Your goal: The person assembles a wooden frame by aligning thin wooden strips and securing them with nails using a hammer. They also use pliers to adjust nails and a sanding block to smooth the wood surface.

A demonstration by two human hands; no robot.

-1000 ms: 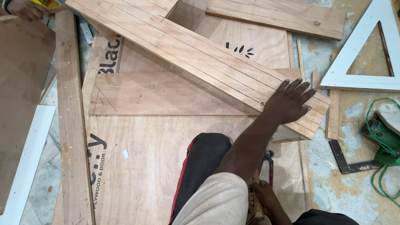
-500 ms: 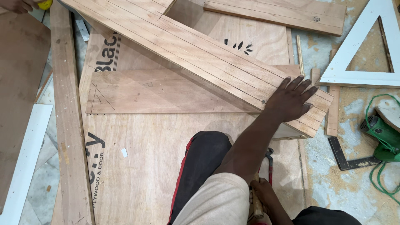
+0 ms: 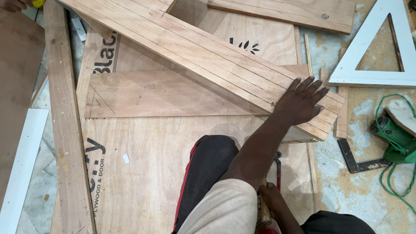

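Note:
My left hand lies flat, fingers spread, on the near end of a long plywood board marked with pencil lines along its length. The board runs diagonally from the top left to the right and rests over a smaller plywood piece on a large plywood sheet. My right hand is low by my knee, closed around the wooden handle of a hammer-like tool whose dark and red head points away from me. My leg covers part of the sheet.
A long plank and a white strip lie at the left. At the right are a white triangular frame, a green power tool with cable, and a metal try square. Another person's hand shows at the top left.
My left hand stays pressed on the board's end. The view has shifted slightly; nothing else has visibly moved.

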